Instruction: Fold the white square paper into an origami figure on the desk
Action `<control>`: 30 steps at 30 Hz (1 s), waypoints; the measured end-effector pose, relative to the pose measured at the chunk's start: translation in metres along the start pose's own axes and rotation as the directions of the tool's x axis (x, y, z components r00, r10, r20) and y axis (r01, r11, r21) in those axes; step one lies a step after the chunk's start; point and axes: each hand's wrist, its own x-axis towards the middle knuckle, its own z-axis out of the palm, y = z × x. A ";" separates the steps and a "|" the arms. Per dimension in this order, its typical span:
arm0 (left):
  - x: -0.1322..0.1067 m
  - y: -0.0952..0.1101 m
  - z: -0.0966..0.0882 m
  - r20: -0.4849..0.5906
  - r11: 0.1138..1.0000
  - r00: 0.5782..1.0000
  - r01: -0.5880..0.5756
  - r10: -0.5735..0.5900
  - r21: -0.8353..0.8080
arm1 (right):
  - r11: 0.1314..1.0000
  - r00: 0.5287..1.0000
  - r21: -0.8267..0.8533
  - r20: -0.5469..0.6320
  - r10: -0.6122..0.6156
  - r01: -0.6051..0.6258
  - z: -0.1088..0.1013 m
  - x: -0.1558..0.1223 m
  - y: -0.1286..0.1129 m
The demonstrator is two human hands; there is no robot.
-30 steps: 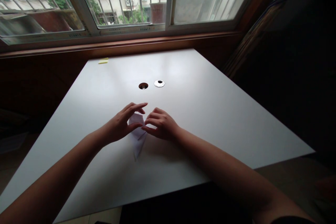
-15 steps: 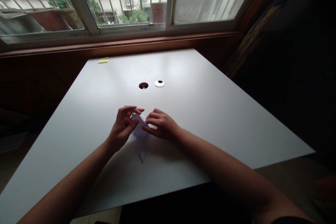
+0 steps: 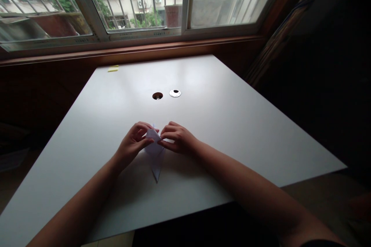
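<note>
A small piece of white folded paper (image 3: pixel 155 158) lies on the white table (image 3: pixel 232 131), its long point aimed toward me. My left hand (image 3: pixel 133 142) curls over the paper's upper left part, fingers bent and pinching its top edge. My right hand (image 3: pixel 178 138) presses on the upper right part with thumb and bent fingers closed on the paper. Both hands meet at the paper's top, which they partly hide.
A round cable hole (image 3: pixel 157 95) and a white round cap (image 3: pixel 175 93) sit beyond the hands. A yellow sticky note (image 3: pixel 113 68) lies at the far left corner. A barred window (image 3: pixel 139 0) spans the back. The table's right edge borders dark space.
My left hand's fingers went from stretched over the paper to curled, pinching its top edge. The paper's point swung slightly right. The right hand stayed almost in place.
</note>
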 end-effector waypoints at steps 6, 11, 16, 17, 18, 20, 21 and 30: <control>0.002 0.008 0.004 -0.065 0.986 0.997 0.040 -0.030 0.162 | 1.000 1.000 -0.026 0.007 -0.004 0.004 -0.001 0.000 -0.001; 0.002 0.009 0.008 -0.101 0.975 0.995 0.044 -0.023 0.215 | 0.991 1.000 -0.130 -0.002 0.029 -0.029 -0.003 0.003 -0.007; 0.002 0.009 0.014 -0.111 0.974 0.994 0.041 -0.016 0.223 | 0.976 1.000 -0.216 0.008 0.008 -0.007 -0.004 0.006 -0.013; 0.003 0.009 0.015 -0.117 0.975 0.993 0.040 -0.014 0.217 | 0.976 1.000 -0.220 0.013 0.003 0.000 -0.004 0.007 -0.013; 0.003 0.008 0.016 -0.126 0.977 0.992 0.036 -0.010 0.209 | 0.976 1.000 -0.218 0.019 0.000 0.004 -0.004 0.007 -0.013; 0.003 0.006 0.017 -0.151 0.982 0.989 0.022 0.007 0.190 | 0.979 1.000 -0.206 0.027 -0.006 0.011 -0.003 0.007 -0.012; 0.003 0.006 0.017 -0.162 0.983 0.987 0.015 0.016 0.186 | 0.980 1.000 -0.198 0.030 -0.009 0.014 -0.002 0.006 -0.011; 0.005 0.015 0.013 -0.043 0.914 0.998 -0.030 0.051 0.404 | 0.992 0.999 -0.118 0.038 -0.039 0.043 0.000 0.003 -0.006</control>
